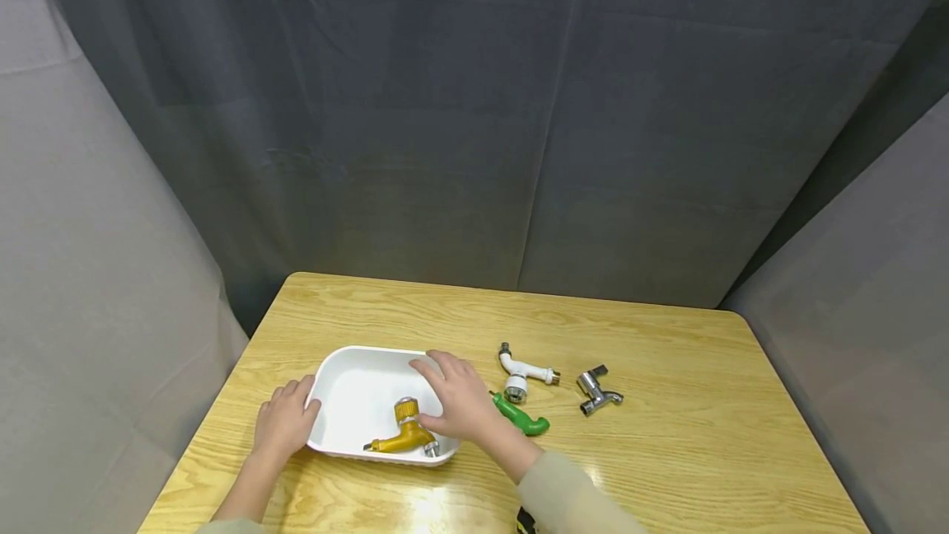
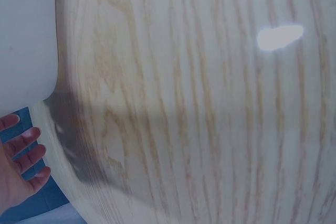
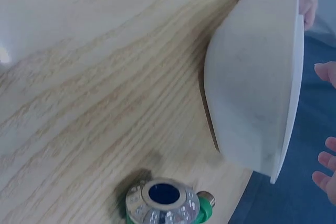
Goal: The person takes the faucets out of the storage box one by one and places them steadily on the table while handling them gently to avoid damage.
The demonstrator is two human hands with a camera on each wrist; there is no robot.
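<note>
A white plastic basin (image 1: 356, 390) sits on the table with a golden-yellow tap (image 1: 406, 433) lying inside it. My left hand (image 1: 285, 419) is at the basin's left rim, fingers relaxed; whether it touches the rim I cannot tell. Over the basin's right side, my right hand (image 1: 461, 398) has its thumb and fingers spread apart and nothing between them. To the right lies a green tap (image 1: 521, 414), partly hidden by the right forearm. In the right wrist view its silver collar (image 3: 164, 203) shows beside the basin's outer wall (image 3: 252, 77).
Right of the green tap lie a white tap (image 1: 522, 371) and a chrome tap (image 1: 596, 391). A black-and-yellow object (image 1: 525, 521) peeks out beside the right sleeve at the bottom edge. Grey curtains (image 1: 415, 147) stand around the wooden table (image 1: 704, 435).
</note>
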